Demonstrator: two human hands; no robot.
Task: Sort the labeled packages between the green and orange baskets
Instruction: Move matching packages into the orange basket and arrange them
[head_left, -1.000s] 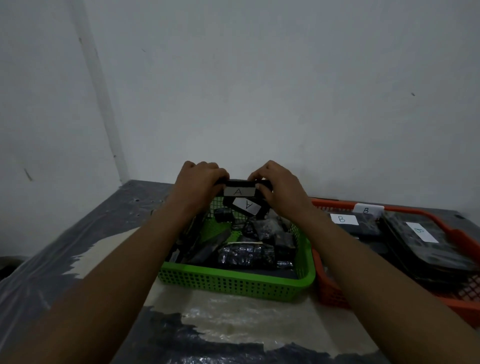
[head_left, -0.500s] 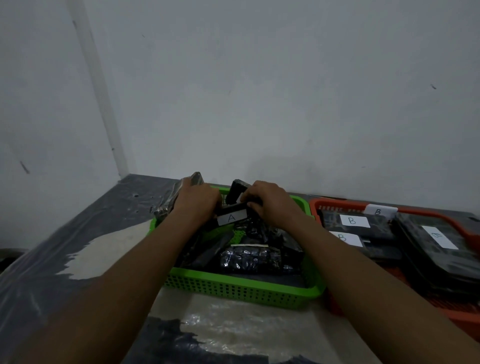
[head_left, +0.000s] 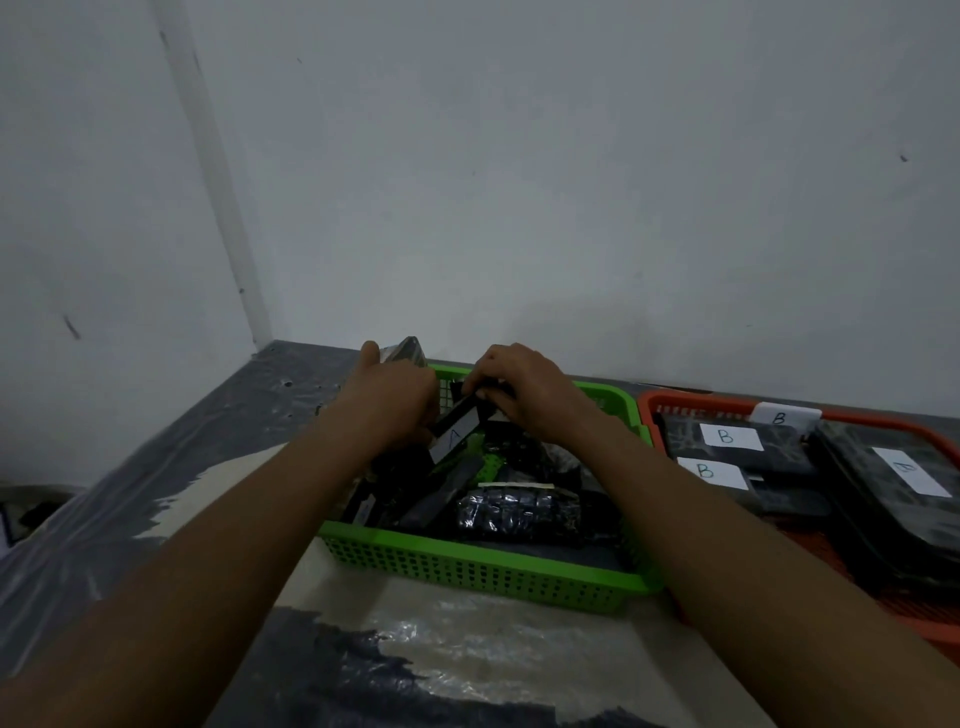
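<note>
Right hand (head_left: 524, 395): fingers curled over the upper end of the A package (head_left: 457, 430), pinching it. We read an "A" on the white label turned toward us. The package is tilted, its upper end toward the right, and held above the far left part of the green basket (head_left: 478, 569).

Left hand (head_left: 395, 402): back turned to us, fingers out of sight. It meets the lower end of the A package, but we cannot tell whether it grips or only touches. Its thumb lies against a shiny wrapped package (head_left: 408, 352) standing upright at the basket's far left corner.

Below the hands the green basket holds a heap of dark wrapped packages (most labels hidden from us). Among them is a glossy black bundle (head_left: 519, 512) near the front wall.

Just beside it on the right sits the orange basket (head_left: 696, 400). We count three B packages (head_left: 727, 437) lying label-up inside, and a white B tag (head_left: 782, 415) on the far rim.

Both baskets rest on a tabletop (head_left: 234, 415) under wrinkled plastic sheeting. A pale wall (head_left: 571, 208) stands behind.
</note>
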